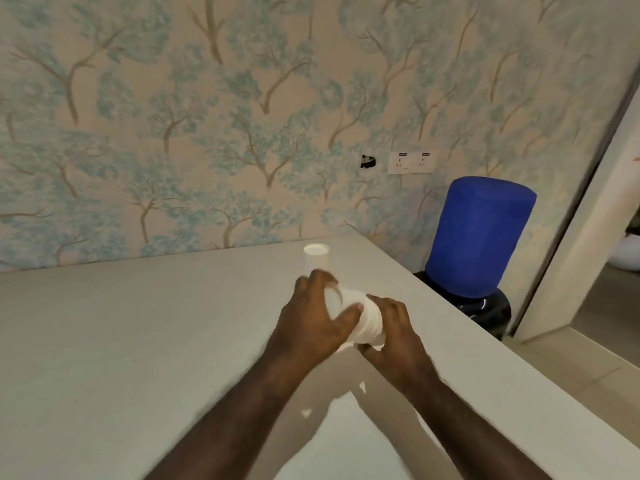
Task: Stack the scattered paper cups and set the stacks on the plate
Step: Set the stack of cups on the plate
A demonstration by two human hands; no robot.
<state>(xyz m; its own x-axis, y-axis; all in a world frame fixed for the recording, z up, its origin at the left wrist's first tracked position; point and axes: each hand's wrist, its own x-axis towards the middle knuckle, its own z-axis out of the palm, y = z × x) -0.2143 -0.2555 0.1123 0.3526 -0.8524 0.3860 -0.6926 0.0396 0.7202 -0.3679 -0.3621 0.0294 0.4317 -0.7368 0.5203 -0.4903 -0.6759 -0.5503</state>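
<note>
Both hands, left hand and right hand, clasping cup stack, lone cup behind, blue bottle right.

Soft, even indoor light, moderately bright, with no harsh glare. The pale counter shows broad, dim shadows under the forearms at lower centre, with small bright patches between them. Motion blur smears the whole frame: the wallpaper is streaky, most at far left, and the hands are soft-edged. Wide-angle distortion bends the door frame at the right edge.
</note>
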